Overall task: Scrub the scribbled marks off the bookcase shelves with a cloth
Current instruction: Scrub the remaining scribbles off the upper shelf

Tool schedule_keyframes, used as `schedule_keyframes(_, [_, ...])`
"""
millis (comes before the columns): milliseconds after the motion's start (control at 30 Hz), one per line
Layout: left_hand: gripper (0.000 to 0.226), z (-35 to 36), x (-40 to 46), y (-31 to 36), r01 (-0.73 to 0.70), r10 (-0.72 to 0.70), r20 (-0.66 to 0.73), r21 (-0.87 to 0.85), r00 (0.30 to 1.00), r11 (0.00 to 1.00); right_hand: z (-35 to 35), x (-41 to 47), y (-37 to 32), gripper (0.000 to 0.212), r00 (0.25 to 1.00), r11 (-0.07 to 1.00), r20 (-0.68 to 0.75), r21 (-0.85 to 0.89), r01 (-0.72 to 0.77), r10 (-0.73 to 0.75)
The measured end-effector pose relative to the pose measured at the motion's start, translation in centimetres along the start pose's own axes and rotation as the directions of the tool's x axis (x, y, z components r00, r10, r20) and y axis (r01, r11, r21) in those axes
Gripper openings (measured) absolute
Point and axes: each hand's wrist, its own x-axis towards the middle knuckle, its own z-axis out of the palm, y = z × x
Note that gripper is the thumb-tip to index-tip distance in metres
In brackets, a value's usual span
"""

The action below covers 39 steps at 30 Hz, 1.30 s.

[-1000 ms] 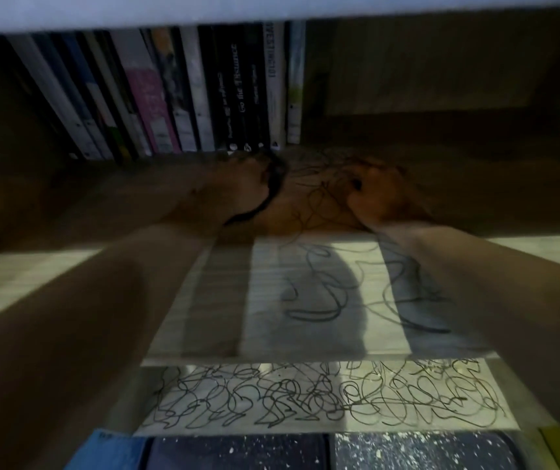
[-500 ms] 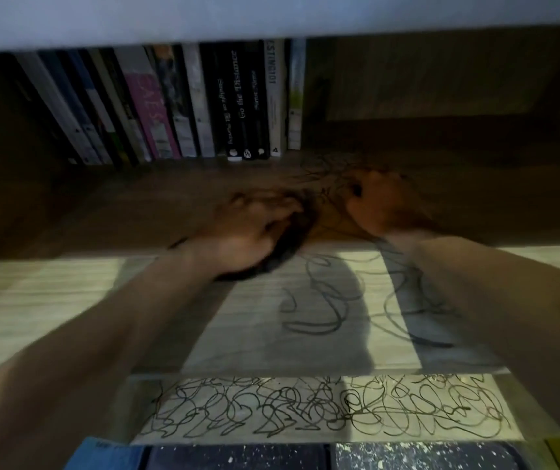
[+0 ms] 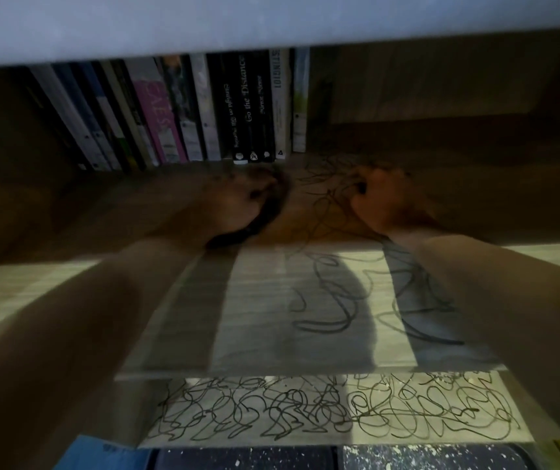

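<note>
Black scribbled marks cover the light wooden shelf, thickest between my hands. A second dense band of scribbles runs along the strip below the shelf's front edge. My left hand is blurred deep in the shadowed part of the shelf and grips a dark cloth against the surface. My right hand rests on the shelf to the right of it, on the marks, and holds nothing.
A row of upright books stands at the back left, just behind my left hand. The pale board of the shelf above overhangs the top of the view. Dark speckled book tops lie below.
My left hand with the cloth slid toward me half a second ago and has now gone back toward the books. My right hand has stayed in place.
</note>
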Motion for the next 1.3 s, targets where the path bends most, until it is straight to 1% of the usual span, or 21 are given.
schedule_keyframes(67, [0.036, 0.1, 2.3, 0.6, 0.144, -0.144, -0.009, 0.037, 0.990, 0.989, 0.0, 0.0, 0.1, 0.036, 1.000, 1.000, 0.000, 0.030, -0.008, 0.008])
schedule_keyframes(100, [0.037, 0.4, 2.2, 1.2, 0.116, -0.116, 0.002, 0.055, 0.993, 0.992, 0.1, 0.0, 0.2, 0.036, 1.000, 0.999, 0.007, 0.043, -0.013, 0.013])
schedule_keyframes(167, [0.039, 0.9, -1.0, 2.4, -0.110, 0.110, 0.024, 0.027, 0.994, 0.994, 0.2, 0.1, 0.1, 0.040, 1.000, 0.998, 0.013, 0.057, -0.020, 0.019])
schedule_keyframes(200, [0.043, 1.1, -3.6, 3.2, -0.251, 0.251, 0.009, -0.002, 0.968, 0.968, 0.3, 0.2, 0.0, 0.041, 1.000, 0.998, 0.009, 0.054, -0.020, 0.020])
schedule_keyframes(267, [0.040, 0.8, -7.4, 3.6, -0.401, 0.400, -0.028, -0.062, 0.916, 0.914, 0.2, 0.1, -0.1, 0.037, 1.000, 0.999, 0.008, 0.048, -0.023, 0.023])
schedule_keyframes(300, [0.037, 0.8, -7.3, 2.8, -0.380, 0.379, -0.030, -0.072, 0.925, 0.922, 0.2, 0.1, 0.0, 0.036, 1.000, 0.999, 0.013, 0.043, -0.029, 0.028])
schedule_keyframes(367, [0.034, 0.5, -4.7, 0.5, -0.211, 0.217, 0.069, -0.093, 0.974, 0.973, 0.1, 0.0, -0.1, 0.036, 0.999, 0.998, 0.029, 0.045, -0.040, 0.038])
schedule_keyframes(433, [0.043, 0.0, -2.0, -0.2, -0.115, 0.118, 0.013, -0.133, 0.993, 0.984, 0.1, -0.1, -0.2, 0.039, 0.999, 0.998, 0.022, 0.053, -0.045, 0.043])
schedule_keyframes(500, [0.046, 0.2, -2.5, 1.6, -0.097, 0.098, 0.022, -0.040, 0.995, 0.994, 0.3, -0.1, -0.1, 0.042, 0.998, 0.997, 0.030, 0.053, -0.060, 0.059])
schedule_keyframes(600, [0.042, 0.1, -9.7, 4.7, -0.319, 0.319, -0.007, -0.021, 0.948, 0.947, 0.3, 0.2, 0.2, 0.038, 0.996, 0.997, 0.040, 0.025, -0.077, 0.076])
schedule_keyframes(667, [0.043, -0.3, -12.3, 4.3, -0.369, 0.369, 0.003, -0.021, 0.929, 0.929, 0.3, 0.3, 0.1, 0.039, 0.996, 0.997, 0.046, 0.011, -0.077, 0.077])
schedule_keyframes(767, [0.047, -0.6, -7.4, 1.8, -0.102, 0.100, 0.031, 0.047, 0.994, 0.994, 0.3, -0.4, -0.2, 0.041, 0.989, 0.995, 0.110, -0.001, -0.101, 0.101])
schedule_keyframes(833, [0.051, -0.7, -5.4, 3.3, -0.016, 0.014, 0.014, 0.112, 1.000, 0.994, 0.1, -1.3, -0.3, 0.040, 0.984, 0.992, 0.130, -0.009, -0.123, 0.124])
schedule_keyframes(867, [0.050, -0.4, -6.1, 4.4, -0.050, 0.052, -0.010, 0.109, 0.999, 0.993, 0.0, -1.6, -0.4, 0.038, 0.984, 0.993, 0.133, -0.022, -0.120, 0.122])
schedule_keyframes(933, [0.048, 0.3, -10.9, 6.6, -0.236, 0.239, -0.040, 0.076, 0.970, 0.969, -0.1, -2.1, -0.4, 0.034, 0.986, 0.995, 0.135, -0.020, -0.095, 0.097])
schedule_keyframes(1000, [0.046, 0.2, -15.1, 6.3, -0.354, 0.353, 0.019, 0.033, 0.935, 0.935, -0.3, -2.1, -0.5, 0.034, 0.988, 0.996, 0.131, -0.002, -0.084, 0.084])
schedule_keyframes(1033, [0.048, -0.1, -14.9, 5.2, -0.334, 0.333, 0.035, 0.036, 0.942, 0.942, -0.2, -2.0, -0.5, 0.034, 0.989, 0.997, 0.127, -0.004, -0.079, 0.079])
schedule_keyframes(1100, [0.053, -0.5, -11.1, 3.3, -0.182, 0.180, 0.035, 0.067, 0.983, 0.981, 0.0, -1.8, -0.3, 0.035, 0.991, 0.997, 0.111, -0.004, -0.077, 0.077])
schedule_keyframes(1167, [0.058, -0.8, -7.7, 3.8, -0.032, 0.029, 0.037, 0.083, 0.999, 0.996, -0.1, -2.0, -0.2, 0.037, 0.991, 0.997, 0.114, 0.000, -0.073, 0.072])
schedule_keyframes(1200, [0.054, -0.6, -7.7, 4.9, -0.018, 0.014, 0.056, 0.068, 0.998, 0.998, -0.1, -2.0, -0.2, 0.037, 0.991, 0.998, 0.115, 0.005, -0.068, 0.067])
schedule_keyframes(1300, [0.040, -0.1, -13.7, 7.2, -0.285, 0.285, -0.002, 0.013, 0.958, 0.958, -0.1, -2.1, -0.2, 0.034, 0.995, 0.999, 0.091, 0.002, -0.051, 0.050])
